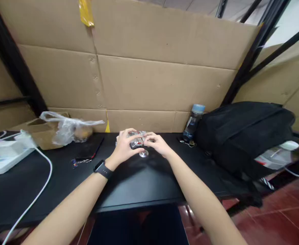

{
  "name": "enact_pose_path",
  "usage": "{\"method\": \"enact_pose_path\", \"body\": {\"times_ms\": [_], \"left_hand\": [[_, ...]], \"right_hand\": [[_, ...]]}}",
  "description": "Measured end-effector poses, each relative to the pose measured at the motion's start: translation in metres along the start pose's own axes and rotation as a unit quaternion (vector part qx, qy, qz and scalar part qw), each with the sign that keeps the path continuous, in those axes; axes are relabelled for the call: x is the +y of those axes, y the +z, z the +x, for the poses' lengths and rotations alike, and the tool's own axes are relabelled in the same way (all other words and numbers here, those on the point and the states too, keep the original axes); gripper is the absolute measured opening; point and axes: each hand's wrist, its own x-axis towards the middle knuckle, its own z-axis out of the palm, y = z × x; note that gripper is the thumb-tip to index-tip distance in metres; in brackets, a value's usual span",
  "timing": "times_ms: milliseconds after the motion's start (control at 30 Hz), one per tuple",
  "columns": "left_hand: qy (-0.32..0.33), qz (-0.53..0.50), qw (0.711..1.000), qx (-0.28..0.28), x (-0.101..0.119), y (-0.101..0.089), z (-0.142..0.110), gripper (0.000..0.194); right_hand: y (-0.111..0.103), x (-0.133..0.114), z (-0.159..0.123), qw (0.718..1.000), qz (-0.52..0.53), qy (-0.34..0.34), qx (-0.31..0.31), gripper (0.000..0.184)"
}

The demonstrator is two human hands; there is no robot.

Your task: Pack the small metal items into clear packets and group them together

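Observation:
At the middle of the black table, both hands are at a small, shiny, clear-wrapped item [137, 143] with dark and red bits; its exact kind is too blurred to tell. My left hand [125, 144] curls round its left side, thumb reaching toward the front. From the right, my right hand [156, 143] pinches its edge with thumb and fingers. Just below the wrapped item sits a small round silvery disc [143, 153]; whether it is joined to the item I cannot tell. My left wrist wears a black watch [103, 169].
On the left are a white power strip [4, 161] with a cable, a plastic bag [71, 129], a dark flat case [89, 148] and a keychain [80, 161]. A blue-capped bottle [193, 122] and black backpack [241, 136] stand right. A cardboard wall [162, 85] closes the back.

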Motion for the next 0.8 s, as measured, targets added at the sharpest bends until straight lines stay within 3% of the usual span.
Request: {"method": "enact_pose_path", "body": {"times_ms": [267, 533, 667, 800], "left_hand": [[-0.017, 0.015, 1.0, -0.02, 0.002, 0.0, 0.001, 0.047], [-0.024, 0.026, 0.993, -0.114, 0.0, 0.006, 0.001, 0.044], [0.002, 0.017, 0.985, -0.171, -0.003, 0.011, -0.002, 0.049], [0.037, 0.038, 0.983, -0.176, -0.009, 0.014, -0.003, 0.047]], "right_hand": [[-0.005, 0.003, 0.0, 1.0, -0.014, -0.003, 0.005, 0.013], [-0.011, 0.006, 0.001, 0.998, -0.059, -0.001, -0.01, 0.009], [-0.017, 0.006, -0.002, 0.987, -0.155, -0.022, -0.038, 0.01], [-0.03, 0.004, -0.004, 0.957, -0.277, -0.038, -0.072, 0.005]]}}
